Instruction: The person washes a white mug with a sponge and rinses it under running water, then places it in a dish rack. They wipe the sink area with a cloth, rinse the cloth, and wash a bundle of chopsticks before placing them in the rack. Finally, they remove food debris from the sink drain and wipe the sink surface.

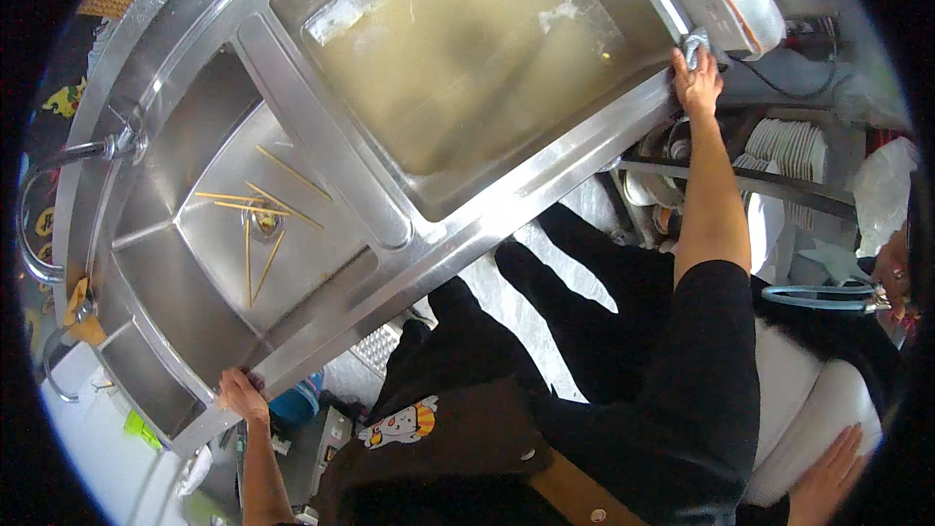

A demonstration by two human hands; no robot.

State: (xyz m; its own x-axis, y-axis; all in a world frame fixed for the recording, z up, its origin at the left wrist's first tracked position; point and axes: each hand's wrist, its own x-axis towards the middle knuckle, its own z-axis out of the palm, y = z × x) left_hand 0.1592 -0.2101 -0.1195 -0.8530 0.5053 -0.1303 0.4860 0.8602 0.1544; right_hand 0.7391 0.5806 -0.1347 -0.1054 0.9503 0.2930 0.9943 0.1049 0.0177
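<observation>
A long stainless-steel sink [545,197] runs slantwise before me. At its lower left corner my left hand [242,395] is closed round the front rim. My right hand [697,83] is at the right end of the rim, closed on a crumpled grey cloth [694,43]; its exact kind is hard to make out. The right basin holds cloudy, yellowish water [467,58] with pale scraps on it. In the middle basin several thin wooden sticks [284,206] lie around and across the drain [263,221].
A curved metal tap [73,153] stands at the left. White plates [794,151] are stacked on a shelf at the right. A white package [735,0] is beyond my right hand. Another person's hand [828,477] shows at lower right, near a blue-grey hoop [818,298].
</observation>
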